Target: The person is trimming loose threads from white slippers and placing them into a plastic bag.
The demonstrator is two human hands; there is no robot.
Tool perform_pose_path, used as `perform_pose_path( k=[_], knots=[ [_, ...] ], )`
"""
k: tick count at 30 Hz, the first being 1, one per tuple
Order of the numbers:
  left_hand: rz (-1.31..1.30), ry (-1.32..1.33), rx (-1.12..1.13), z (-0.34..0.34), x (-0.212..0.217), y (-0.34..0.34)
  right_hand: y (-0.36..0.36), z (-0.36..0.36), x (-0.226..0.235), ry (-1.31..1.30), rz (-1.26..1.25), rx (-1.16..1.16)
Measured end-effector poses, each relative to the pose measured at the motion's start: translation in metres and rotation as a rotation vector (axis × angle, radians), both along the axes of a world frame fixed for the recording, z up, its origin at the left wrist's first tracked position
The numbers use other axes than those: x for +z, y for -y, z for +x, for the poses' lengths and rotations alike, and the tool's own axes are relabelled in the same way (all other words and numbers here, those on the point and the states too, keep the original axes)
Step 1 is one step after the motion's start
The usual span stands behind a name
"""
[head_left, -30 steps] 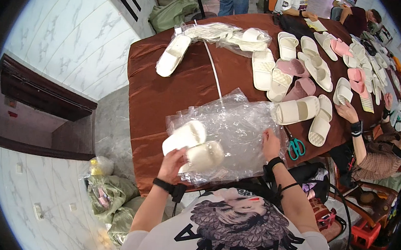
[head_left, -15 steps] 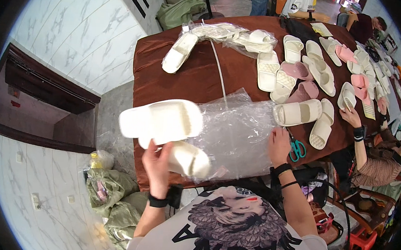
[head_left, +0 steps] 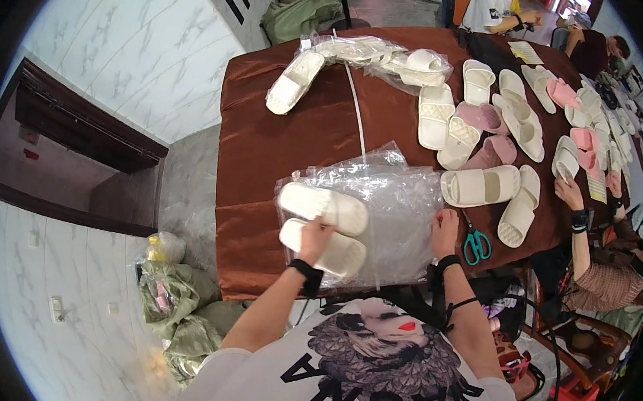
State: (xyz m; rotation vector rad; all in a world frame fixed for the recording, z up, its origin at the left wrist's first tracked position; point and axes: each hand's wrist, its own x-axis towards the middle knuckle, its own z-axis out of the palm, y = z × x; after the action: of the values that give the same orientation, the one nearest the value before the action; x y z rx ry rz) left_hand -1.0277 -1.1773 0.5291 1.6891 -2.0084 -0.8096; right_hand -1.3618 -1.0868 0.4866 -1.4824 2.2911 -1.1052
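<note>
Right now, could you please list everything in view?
Clear bags: several, transparent, near edge
Near slippers: two, white, on the bags
Scissors: one, teal, right of bags
Loose slippers: many, white and pink, mostly right
Bagged slippers: several, white, far edge
Tablecloth: one, brown, under these
Sacks: several, green, floor
Doorway: one, dark brown, left
Other people: several, mixed clothing, right
Left hand: one, black wristband, at near slippers
Right hand: one, black wristband, at bags' edge

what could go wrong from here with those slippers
The crinkled clear plastic sheeting under the pair of cream open-toed slippers could bunch or slide if the left hand shifts them. The scissors with teal loop handles lie close beside the right hand, so a sideways move might knock them.
</note>
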Motion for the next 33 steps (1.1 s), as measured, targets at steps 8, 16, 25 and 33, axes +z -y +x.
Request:
perform_pose_path(
  k=[8, 16, 25, 33],
  knots=[
    [0.561, -1.145, 0.431, -0.014, 0.124, -0.033, -0.002, -0.008, 0.008, 0.047, 0.039, 0.003],
    [0.872, -1.368, 0.378, -0.044, 0.111, -0.026, -0.006, -0.006, 0.035, 0.227, 0.002, 0.005],
    [0.356, -0.318, -0.042, 0.014, 0.041, -0.039, -0.038, 0.035, 0.089, -0.078, -0.069, 0.162],
    [-0.137, -0.312, -0.301, -0.046, 0.055, -0.039, -0.039, 0.008, 0.087, -0.190, -0.045, -0.104]
  ],
)
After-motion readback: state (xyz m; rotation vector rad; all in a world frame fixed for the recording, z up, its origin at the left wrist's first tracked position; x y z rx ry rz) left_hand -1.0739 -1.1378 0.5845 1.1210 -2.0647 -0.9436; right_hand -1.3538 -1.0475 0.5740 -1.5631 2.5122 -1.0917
